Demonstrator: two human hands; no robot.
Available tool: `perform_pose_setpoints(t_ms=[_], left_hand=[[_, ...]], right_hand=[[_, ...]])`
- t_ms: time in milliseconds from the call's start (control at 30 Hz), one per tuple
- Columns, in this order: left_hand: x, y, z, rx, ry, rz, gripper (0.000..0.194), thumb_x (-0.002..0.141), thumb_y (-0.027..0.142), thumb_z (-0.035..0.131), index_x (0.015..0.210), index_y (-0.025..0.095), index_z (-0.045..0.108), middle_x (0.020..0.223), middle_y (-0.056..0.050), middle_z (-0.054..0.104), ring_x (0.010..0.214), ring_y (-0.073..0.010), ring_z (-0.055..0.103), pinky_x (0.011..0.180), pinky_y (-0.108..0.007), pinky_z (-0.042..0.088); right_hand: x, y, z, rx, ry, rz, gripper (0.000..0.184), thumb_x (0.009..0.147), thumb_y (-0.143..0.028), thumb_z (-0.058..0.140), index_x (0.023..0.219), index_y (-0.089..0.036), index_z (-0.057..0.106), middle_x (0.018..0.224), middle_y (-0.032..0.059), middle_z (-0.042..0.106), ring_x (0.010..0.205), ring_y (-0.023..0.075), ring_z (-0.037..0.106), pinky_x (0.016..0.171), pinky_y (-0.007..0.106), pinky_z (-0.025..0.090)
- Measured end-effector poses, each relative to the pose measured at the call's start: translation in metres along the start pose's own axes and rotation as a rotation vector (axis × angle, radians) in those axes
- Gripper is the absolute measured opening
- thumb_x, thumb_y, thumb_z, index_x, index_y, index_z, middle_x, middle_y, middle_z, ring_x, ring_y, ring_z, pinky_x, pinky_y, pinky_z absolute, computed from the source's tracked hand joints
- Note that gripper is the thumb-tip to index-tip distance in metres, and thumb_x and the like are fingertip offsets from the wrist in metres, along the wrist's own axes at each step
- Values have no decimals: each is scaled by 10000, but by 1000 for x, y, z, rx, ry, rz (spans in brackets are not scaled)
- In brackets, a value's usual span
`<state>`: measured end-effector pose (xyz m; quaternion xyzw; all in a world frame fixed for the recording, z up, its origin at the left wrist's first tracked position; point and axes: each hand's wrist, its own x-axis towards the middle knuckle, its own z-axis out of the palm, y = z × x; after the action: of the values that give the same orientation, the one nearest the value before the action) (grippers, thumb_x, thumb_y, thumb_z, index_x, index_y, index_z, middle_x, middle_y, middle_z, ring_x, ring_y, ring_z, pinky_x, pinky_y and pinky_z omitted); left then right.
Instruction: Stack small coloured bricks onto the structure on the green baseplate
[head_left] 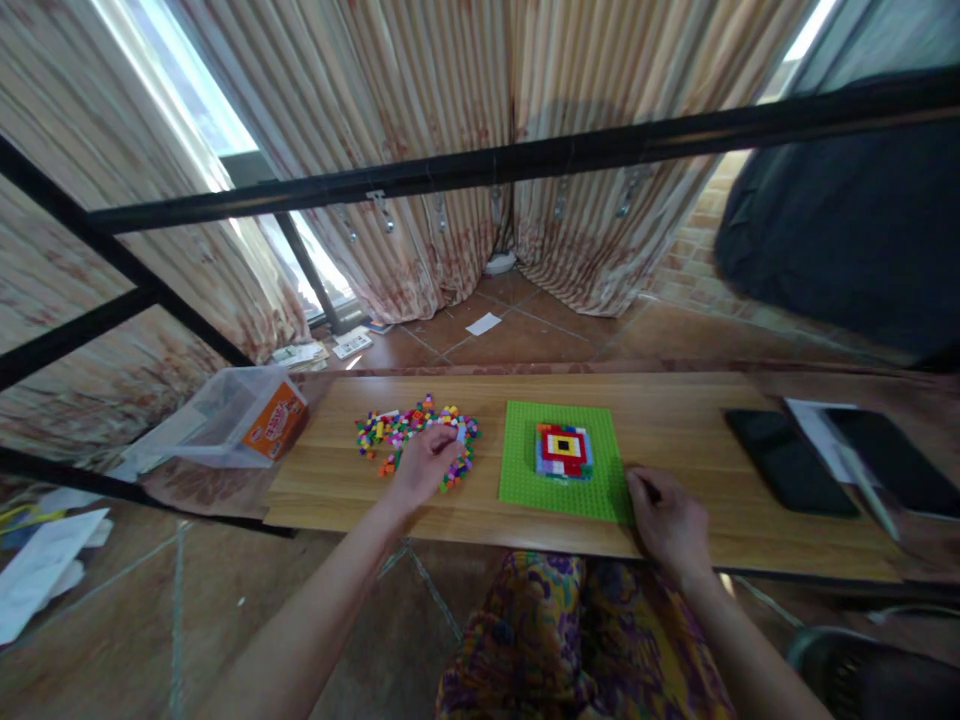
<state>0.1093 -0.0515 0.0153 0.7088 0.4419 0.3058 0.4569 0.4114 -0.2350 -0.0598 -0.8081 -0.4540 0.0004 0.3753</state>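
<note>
My left hand [427,463] reaches over a loose pile of small toy bricks [405,430] in many colours. Its fingers are pinched, and a pale blue brick [460,434] shows at the fingertips. To the right of the pile lies a green studded baseplate [520,470]. On it stands a square block build [564,452], with red, white and yellow rings around a dark centre and a mixed-colour outer edge. My right hand [670,518] rests closed at the right edge of the baseplate, fingers curled inward; what they may hold is hidden.
A clear plastic bin [232,415] with an orange label stands off the table's left end. On the right lie a black phone-like slab [787,462], a second dark slab [896,458], white paper and a pen. A black metal bar [480,172] crosses beyond the wooden table [330,495].
</note>
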Motion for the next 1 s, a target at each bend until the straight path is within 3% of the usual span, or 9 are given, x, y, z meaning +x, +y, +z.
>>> perform_pose_setpoints(t_ms=[100,167,300,400,500,600,800,1000], left_hand=[[0,12,31,-259,-39,-153,253,719,319,696,912,169,632,748,-1,671,585,-108,594,542,-209,447],[1,19,48,-339,-78,-177,274,711,287,702,948,161,643,729,4,662,568,-96,583,522,-196,438],[4,29,74,-355,-164,-185,277,713,232,692,972,138,662,688,13,642,548,-88,575,499,-188,429],[8,31,87,-350,-148,-227,277,700,226,714,957,135,666,641,31,620,511,-82,562,474,-183,407],[13,30,97,-346,-138,-250,161,698,236,730,799,130,662,551,49,575,453,-57,498,453,-171,370],[18,28,103,-340,-124,-295,175,686,237,758,673,128,622,506,52,559,426,-42,460,449,-165,365],[24,31,109,-285,-116,-422,189,686,187,800,665,121,624,517,31,599,459,-57,542,511,-175,459],[28,39,107,-185,-193,-419,154,845,176,646,698,130,654,529,22,618,483,-71,583,553,-192,504]], right_hand=[[1,-1,1,25,7,-10,380,923,-477,451,902,-198,707,965,96,738,847,217,677,729,314,487],[1,-1,1,40,23,-15,378,924,-477,453,894,-196,705,958,97,737,849,216,676,748,320,492],[1,-2,1,60,37,-23,378,929,-473,449,882,-197,704,948,99,733,839,214,674,743,323,495],[0,-4,1,79,38,-21,369,932,-467,454,894,-198,704,954,94,735,854,213,676,749,321,495],[0,-5,1,85,35,-18,363,932,-464,460,905,-196,703,952,89,736,861,212,677,767,323,495],[0,-7,0,90,25,-13,374,937,-468,449,909,-194,702,954,92,735,872,215,676,780,328,494],[0,-10,-2,92,22,-14,418,942,-499,419,900,-196,705,954,107,730,857,226,667,766,339,496],[0,-10,-2,87,11,-13,401,946,-473,423,903,-191,704,933,105,726,852,222,665,766,330,488]])
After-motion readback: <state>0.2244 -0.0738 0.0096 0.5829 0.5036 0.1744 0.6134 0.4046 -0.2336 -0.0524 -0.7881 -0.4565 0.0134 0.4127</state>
